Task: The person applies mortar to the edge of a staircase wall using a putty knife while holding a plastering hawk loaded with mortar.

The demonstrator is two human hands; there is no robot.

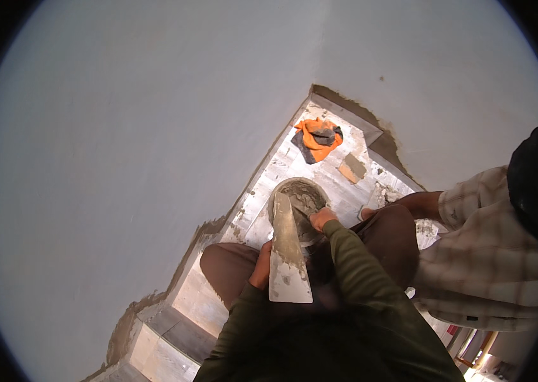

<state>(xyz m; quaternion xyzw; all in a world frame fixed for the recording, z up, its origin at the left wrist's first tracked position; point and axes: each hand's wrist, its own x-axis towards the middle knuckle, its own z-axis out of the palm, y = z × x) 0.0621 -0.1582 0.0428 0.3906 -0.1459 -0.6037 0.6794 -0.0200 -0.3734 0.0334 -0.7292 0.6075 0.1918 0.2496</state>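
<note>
My left hand grips a wide flat plaster blade smeared with grey paste, held edge-up over my knees. My right hand is closed on a smaller tool and reaches into a round pan of grey plaster standing on the tiled floor in front of me. The tool's tip is buried in the paste and mostly hidden. Both sleeves are dark green, and my brown-trousered knees flank the pan.
A smooth white wall fills the left and top. An orange and grey cloth lies on the floor tiles beyond the pan, near a small flat piece. Another person in a checked shirt crouches at right, a hand near the floor.
</note>
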